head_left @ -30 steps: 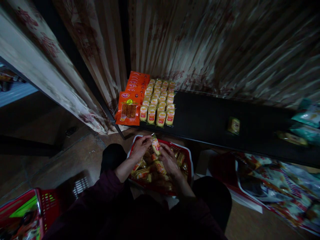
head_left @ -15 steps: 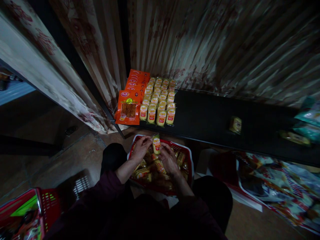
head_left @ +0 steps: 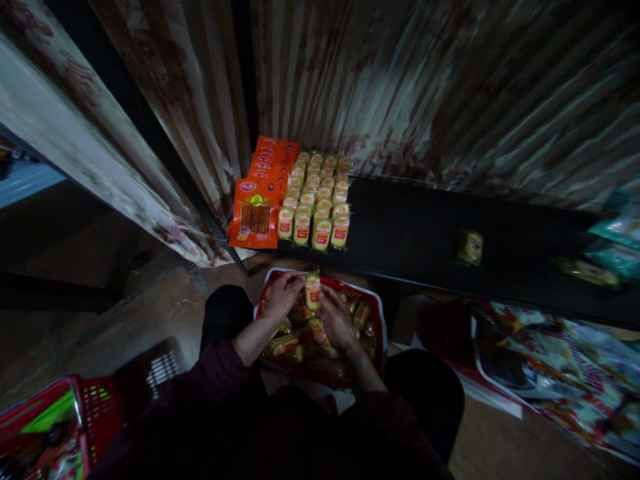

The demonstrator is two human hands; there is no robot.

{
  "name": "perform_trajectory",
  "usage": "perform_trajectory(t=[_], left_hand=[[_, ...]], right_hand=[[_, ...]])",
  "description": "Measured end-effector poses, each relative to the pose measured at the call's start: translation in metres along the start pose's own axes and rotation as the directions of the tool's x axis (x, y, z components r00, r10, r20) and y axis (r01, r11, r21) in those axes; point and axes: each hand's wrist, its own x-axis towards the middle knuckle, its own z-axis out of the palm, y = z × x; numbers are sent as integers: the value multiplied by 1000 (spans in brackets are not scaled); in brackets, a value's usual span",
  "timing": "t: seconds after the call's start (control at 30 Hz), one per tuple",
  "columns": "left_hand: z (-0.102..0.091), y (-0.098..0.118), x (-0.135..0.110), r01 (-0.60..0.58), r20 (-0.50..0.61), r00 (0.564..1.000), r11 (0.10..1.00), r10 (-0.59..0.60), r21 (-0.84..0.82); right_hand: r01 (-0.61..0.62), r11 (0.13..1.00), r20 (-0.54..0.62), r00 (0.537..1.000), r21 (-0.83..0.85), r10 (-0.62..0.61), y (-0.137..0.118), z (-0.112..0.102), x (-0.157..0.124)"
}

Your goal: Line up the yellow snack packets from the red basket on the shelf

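Above a red basket [head_left: 382, 313], a small wrapped snack cake [head_left: 313, 291] with a yellow body and a red-and-white label is held upright between my hands. My left hand [head_left: 283, 295] pinches the wrapper at its upper left edge. The fingers of my right hand [head_left: 338, 316] are closed on its lower right side. Beneath, the basket holds many similar wrapped cakes [head_left: 285, 347], partly covered by my hands. On the black shelf [head_left: 405, 227] just beyond, rows of the same cakes [head_left: 320, 200] stand with their labels facing me.
Orange snack packets [head_left: 255, 217] overlap left of the rows. A single small packet [head_left: 471, 248] lies farther right, with teal bags [head_left: 620, 233] at the shelf's end. Baskets of goods stand at lower left [head_left: 103, 413] and lower right [head_left: 480, 360]. A curtain [head_left: 410, 87] hangs behind.
Both hands keep the snack cake in nearly the same place, with only a very slight turn toward upright. The whole view has shifted a little.
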Motion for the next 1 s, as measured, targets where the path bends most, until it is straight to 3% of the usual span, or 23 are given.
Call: perform_trajectory(t=[0.37,0.57,1.0], left_hand=[[-1,-2,-6,-65,-7,998,998,65,26],[3,3,-6,-40,-2,999,999,40,4],[7,6,-10,-63,-10,998,997,64,39]], right_hand=[[54,998,-23,998,-35,-55,-6,3,-7],[32,999,-27,999,22,-31,-6,0,-8],[51,999,63,997,-5,-51,3,-9,-8]])
